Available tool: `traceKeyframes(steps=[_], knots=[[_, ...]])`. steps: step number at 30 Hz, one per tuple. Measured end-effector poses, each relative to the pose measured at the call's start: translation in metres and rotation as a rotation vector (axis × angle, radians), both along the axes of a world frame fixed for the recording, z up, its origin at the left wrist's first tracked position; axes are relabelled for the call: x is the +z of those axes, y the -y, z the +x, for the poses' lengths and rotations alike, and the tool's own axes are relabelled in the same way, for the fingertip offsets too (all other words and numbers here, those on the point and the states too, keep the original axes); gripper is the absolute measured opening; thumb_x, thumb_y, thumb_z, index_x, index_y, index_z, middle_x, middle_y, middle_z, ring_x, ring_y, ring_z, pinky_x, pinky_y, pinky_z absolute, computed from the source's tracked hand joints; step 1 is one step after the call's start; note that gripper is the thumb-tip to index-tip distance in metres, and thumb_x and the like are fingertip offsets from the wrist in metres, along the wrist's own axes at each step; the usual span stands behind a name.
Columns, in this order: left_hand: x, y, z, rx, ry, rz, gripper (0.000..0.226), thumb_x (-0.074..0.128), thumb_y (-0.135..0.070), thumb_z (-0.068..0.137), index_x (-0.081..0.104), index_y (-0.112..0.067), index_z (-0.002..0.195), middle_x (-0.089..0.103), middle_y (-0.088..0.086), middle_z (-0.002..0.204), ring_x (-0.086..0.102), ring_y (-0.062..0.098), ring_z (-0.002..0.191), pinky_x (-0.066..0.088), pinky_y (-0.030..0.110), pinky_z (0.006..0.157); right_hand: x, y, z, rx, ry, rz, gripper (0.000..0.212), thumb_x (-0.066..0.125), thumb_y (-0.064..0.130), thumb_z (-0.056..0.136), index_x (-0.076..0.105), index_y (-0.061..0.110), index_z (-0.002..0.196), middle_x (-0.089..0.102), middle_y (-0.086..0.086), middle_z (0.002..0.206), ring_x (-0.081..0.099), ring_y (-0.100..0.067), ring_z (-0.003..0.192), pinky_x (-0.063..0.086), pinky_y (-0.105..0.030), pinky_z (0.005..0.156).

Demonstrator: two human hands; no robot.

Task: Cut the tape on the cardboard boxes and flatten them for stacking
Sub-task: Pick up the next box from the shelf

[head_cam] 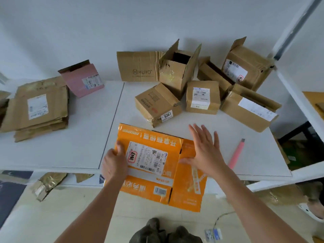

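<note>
White tabletop [84, 151] runs the width of the view. Flattened brown stack [37, 109] lies far left; a cluster of unflattened boxes [201, 85] sits at the back right, some with flaps up, some apparently closed. Orange box [157, 165], the one in hand, lies already collapsed at the near edge of the tabletop, its lower part overhanging toward the person, shipping label up. Left hand [114, 163] grips the box's left edge, thumb on top and fingers curled under. Right hand [205, 151] is spread flat, fingers straight and apart, with the heel of the palm over the box's right side panel; contact there looks likely but not certain. Pink utility knife [236, 155] lies on the tabletop just right of that hand, untouched. Judgement: step is pressing the orange box flat. To do it well, slide the box fully onto the tabletop for support, sweep the flat palm along the creases, tuck the right flap in line, then carry it left onto the stack. Knife blade state cannot be made out; keep the sweeping hand clear of it.
</note>
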State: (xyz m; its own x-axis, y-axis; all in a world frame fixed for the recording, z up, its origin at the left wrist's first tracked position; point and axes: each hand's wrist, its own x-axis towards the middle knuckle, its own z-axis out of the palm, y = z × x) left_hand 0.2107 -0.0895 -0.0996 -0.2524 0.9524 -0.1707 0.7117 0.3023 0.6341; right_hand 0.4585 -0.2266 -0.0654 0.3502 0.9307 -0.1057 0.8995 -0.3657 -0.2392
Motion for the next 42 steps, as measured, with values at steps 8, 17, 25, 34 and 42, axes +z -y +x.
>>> traceKeyframes(steps=[8,17,25,34,42], knots=[[0.062,-0.053,-0.085,0.11,0.16,0.403,0.042,0.055,-0.052,0.093,0.05,-0.014,0.076,0.053,0.004,0.074,0.05,0.028,0.076,0.037,0.039,0.067,0.03,-0.075,-0.061,0.2,-0.574,0.157,0.021,0.07,0.038,0.088,0.054,0.04,0.102,0.068,0.017,0.088,0.068,-0.009,0.082,0.058,-0.041,0.072],[0.064,-0.103,-0.201,0.172,0.283,-0.069,0.104,0.07,-0.065,0.075,0.022,-0.014,0.151,0.033,0.015,0.152,0.032,0.033,0.139,0.032,0.048,0.112,0.038,-0.165,-0.199,-0.05,-0.867,0.515,0.021,0.066,0.02,0.093,0.052,0.035,0.095,0.065,0.011,0.082,0.062,0.0,0.069,0.041,-0.013,0.055],[0.057,-0.189,-0.301,0.025,0.752,-0.243,0.028,0.065,-0.02,0.094,0.046,-0.023,0.114,0.064,0.006,0.111,0.069,0.021,0.085,0.061,0.033,0.059,0.038,-0.304,-0.326,-0.225,-0.939,0.513,0.017,0.067,0.03,0.093,0.059,0.025,0.106,0.061,0.008,0.097,0.06,-0.015,0.09,0.043,-0.02,0.063],[0.059,-0.316,-0.35,0.009,0.54,-0.093,0.016,0.059,-0.016,0.097,0.055,-0.027,0.087,0.068,0.007,0.104,0.069,0.026,0.091,0.061,0.048,0.075,0.03,-0.432,-0.383,-0.15,-0.748,0.376,0.033,0.054,0.015,0.098,0.058,0.018,0.131,0.067,-0.003,0.119,0.062,-0.022,0.107,0.048,-0.028,0.082],[-0.013,-0.353,-0.35,-0.209,0.147,-0.06,0.052,0.052,-0.035,0.098,0.032,-0.032,0.146,0.038,0.009,0.145,0.039,0.031,0.132,0.037,0.047,0.107,-0.052,-0.456,-0.383,-0.213,-0.599,0.321,0.043,0.054,0.027,0.1,0.047,0.023,0.142,0.043,-0.007,0.139,0.044,-0.024,0.13,0.044,-0.04,0.106]])
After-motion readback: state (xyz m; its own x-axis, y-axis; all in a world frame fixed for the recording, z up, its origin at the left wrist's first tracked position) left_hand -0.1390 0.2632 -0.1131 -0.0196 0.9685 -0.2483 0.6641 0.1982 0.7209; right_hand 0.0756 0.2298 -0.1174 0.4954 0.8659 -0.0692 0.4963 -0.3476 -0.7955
